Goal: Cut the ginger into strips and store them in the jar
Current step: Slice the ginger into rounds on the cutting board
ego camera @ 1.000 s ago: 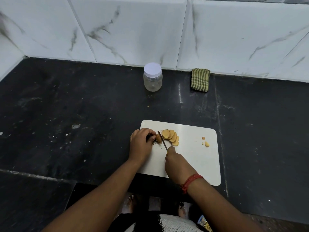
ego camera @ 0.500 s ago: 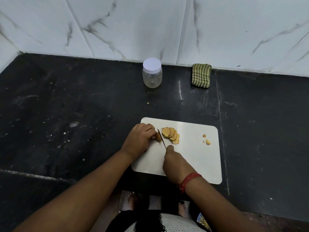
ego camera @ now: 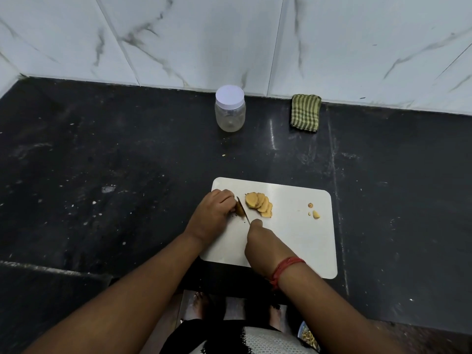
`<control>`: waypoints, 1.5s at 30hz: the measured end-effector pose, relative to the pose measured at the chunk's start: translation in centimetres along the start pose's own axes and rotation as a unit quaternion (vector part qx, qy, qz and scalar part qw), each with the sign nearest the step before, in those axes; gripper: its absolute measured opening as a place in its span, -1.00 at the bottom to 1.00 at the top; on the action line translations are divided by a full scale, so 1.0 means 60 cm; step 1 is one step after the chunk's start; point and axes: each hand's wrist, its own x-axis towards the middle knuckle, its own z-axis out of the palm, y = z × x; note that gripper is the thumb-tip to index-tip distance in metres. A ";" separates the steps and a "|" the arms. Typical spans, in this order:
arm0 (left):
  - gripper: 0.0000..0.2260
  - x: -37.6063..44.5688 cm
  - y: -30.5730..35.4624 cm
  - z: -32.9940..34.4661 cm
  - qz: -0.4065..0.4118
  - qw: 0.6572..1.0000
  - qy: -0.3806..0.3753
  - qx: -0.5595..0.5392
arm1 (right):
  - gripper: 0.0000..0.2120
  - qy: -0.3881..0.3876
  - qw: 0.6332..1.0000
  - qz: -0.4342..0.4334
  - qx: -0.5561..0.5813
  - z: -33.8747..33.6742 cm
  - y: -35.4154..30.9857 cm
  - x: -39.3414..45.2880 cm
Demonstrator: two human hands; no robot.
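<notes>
On the white cutting board (ego camera: 301, 241) my left hand (ego camera: 212, 215) holds the small remaining ginger stub (ego camera: 239, 208) with curled fingertips. My right hand (ego camera: 263, 244) grips a knife (ego camera: 244, 212) whose thin blade stands against the stub's right side. A fanned row of several round ginger slices (ego camera: 260, 204) lies just right of the blade. Small ginger scraps (ego camera: 315, 214) sit near the board's right edge. The clear jar (ego camera: 230, 109) with a white lid on stands upright at the back by the wall.
A folded green striped cloth (ego camera: 305, 112) lies against the marble wall, right of the jar. The board rests on a black stone counter (ego camera: 115, 162) near its front edge. My feet show on the floor below the edge.
The camera has tilted slightly. My left hand has drawn back over the shrinking stub, and the knife blade sits a little further left, with the slice row unchanged.
</notes>
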 end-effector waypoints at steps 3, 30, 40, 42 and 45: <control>-0.85 0.001 0.004 -0.001 0.000 1.000 0.003 0.004 | -0.52 -0.002 1.000 0.010 -0.002 -0.002 -0.009 0.009; -0.81 0.000 0.008 -0.004 -0.017 1.000 0.007 0.001 | -0.62 -0.008 1.000 0.016 -0.014 0.020 0.004 -0.006; -0.80 0.000 0.007 -0.002 -0.014 1.000 0.006 0.007 | -0.61 -0.012 0.999 0.024 -0.026 0.021 0.005 -0.005; -0.79 0.001 0.007 -0.002 -0.018 1.000 0.007 0.004 | -0.65 -0.009 0.999 0.013 -0.032 0.025 0.016 -0.014; -0.78 0.003 0.007 -0.005 -0.015 1.000 0.008 0.003 | -0.66 -0.006 0.999 0.032 -0.017 0.020 0.017 -0.007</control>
